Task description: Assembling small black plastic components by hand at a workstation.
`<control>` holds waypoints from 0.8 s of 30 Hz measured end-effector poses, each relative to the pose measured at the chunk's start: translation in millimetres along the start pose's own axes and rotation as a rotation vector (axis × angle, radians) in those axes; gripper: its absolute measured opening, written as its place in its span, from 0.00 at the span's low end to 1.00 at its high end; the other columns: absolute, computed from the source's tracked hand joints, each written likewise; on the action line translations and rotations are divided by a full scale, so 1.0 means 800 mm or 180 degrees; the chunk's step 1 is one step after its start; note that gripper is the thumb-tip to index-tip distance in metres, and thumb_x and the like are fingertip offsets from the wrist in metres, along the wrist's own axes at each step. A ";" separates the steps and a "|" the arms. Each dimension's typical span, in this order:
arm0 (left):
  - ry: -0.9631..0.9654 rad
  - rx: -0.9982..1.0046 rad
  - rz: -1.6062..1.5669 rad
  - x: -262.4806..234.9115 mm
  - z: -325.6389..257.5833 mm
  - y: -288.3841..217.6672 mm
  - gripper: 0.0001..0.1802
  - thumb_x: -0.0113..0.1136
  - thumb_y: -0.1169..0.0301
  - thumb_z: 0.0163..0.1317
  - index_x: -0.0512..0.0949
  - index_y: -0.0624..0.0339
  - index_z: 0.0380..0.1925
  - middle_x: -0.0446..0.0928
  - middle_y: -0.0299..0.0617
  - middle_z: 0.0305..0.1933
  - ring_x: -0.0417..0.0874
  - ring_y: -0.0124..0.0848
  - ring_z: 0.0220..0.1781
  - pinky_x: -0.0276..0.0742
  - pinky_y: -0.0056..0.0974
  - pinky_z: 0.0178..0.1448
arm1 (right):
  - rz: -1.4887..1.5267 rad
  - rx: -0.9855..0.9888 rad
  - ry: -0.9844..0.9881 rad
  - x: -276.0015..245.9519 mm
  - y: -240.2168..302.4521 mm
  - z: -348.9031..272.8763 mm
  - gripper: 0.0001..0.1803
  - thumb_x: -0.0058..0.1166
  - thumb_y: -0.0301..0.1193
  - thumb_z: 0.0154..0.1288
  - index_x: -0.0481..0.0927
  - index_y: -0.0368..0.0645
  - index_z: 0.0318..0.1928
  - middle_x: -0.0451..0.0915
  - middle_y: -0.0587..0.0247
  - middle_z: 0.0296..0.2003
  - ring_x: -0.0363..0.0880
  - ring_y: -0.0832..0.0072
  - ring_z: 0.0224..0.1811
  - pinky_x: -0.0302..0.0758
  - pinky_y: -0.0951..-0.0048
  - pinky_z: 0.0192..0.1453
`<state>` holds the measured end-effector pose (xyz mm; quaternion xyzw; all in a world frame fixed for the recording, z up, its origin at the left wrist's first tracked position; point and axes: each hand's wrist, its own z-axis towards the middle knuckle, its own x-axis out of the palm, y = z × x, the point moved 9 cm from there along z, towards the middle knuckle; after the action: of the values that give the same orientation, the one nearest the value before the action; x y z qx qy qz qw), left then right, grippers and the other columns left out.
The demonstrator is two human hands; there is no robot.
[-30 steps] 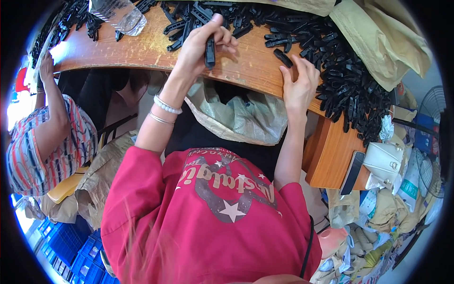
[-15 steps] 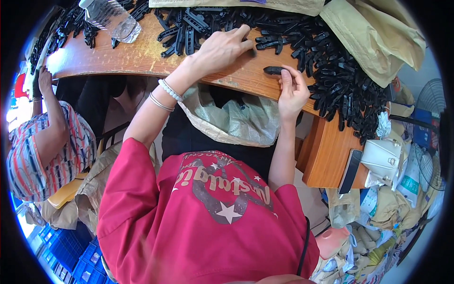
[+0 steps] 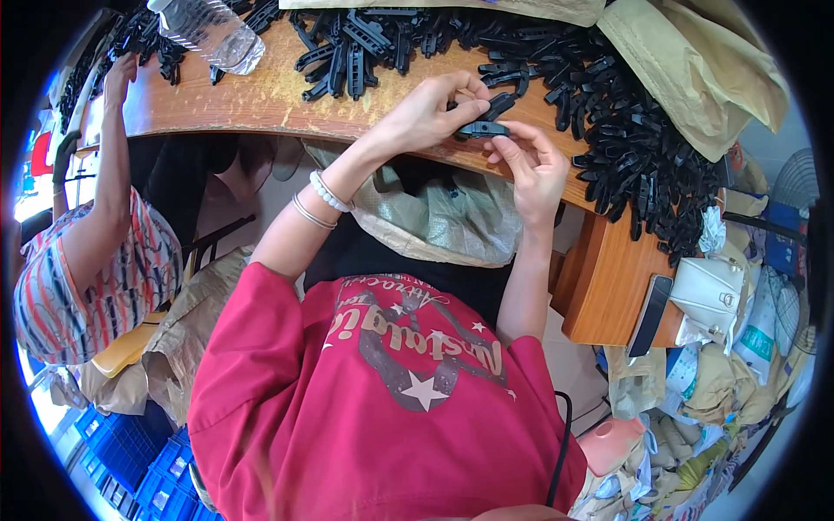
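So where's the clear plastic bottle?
In the head view, the clear plastic bottle is on the wooden table, upper left, with black plastic pieces on both sides.

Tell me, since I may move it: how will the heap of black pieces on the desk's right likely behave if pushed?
The heap of black pieces would probably spread unevenly, since it looks loosely jumbled. Some pieces might snag, overlapping at many angles. Each is likely stiff: the piece between the left hand and right hand shows no sag.

Lettering (image 3: 439, 343) on red shirt (image 3: 382, 447), partly unclear
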<state>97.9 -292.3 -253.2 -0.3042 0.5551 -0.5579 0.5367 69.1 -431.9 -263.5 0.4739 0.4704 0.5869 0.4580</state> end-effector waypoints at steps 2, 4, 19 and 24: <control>0.0185 -0.0577 -0.0425 0.003 -0.006 0.007 0.17 0.60 0.61 0.62 0.80 0.65 0.43 0.81 0.38 0.27 0.73 0.19 0.28 0.71 0.29 0.34 | 0.0008 -0.0016 0.0017 -0.001 0.006 -0.003 0.10 0.56 0.18 0.60 0.78 0.30 0.43 0.81 0.58 0.31 0.81 0.79 0.30 0.78 0.81 0.37; 0.0257 -0.0971 -0.0232 -0.003 -0.009 0.006 0.17 0.61 0.60 0.61 0.82 0.62 0.42 0.81 0.38 0.26 0.74 0.19 0.28 0.71 0.28 0.33 | -0.0161 0.0077 -0.0013 -0.002 0.009 -0.007 0.09 0.57 0.18 0.60 0.79 0.31 0.42 0.81 0.60 0.32 0.80 0.80 0.32 0.77 0.82 0.37; 0.0281 0.0338 0.0886 0.000 -0.025 -0.041 0.19 0.65 0.61 0.56 0.80 0.64 0.42 0.77 0.56 0.25 0.80 0.44 0.25 0.74 0.40 0.32 | -0.1564 -0.0705 -0.0290 -0.004 0.050 -0.018 0.08 0.61 0.19 0.55 0.81 0.34 0.38 0.81 0.59 0.29 0.81 0.79 0.29 0.76 0.80 0.31; -0.0103 0.0861 0.1020 0.000 -0.038 -0.053 0.17 0.62 0.66 0.56 0.77 0.64 0.43 0.78 0.56 0.30 0.80 0.52 0.34 0.75 0.45 0.36 | -0.1614 -0.0845 -0.0521 0.006 0.075 -0.021 0.15 0.63 0.19 0.52 0.80 0.36 0.42 0.82 0.61 0.34 0.80 0.74 0.34 0.75 0.76 0.39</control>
<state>58.0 -291.8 -219.2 -0.1462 0.5077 -0.5299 0.6633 46.3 -437.7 -205.3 0.3230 0.4544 0.4699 0.6843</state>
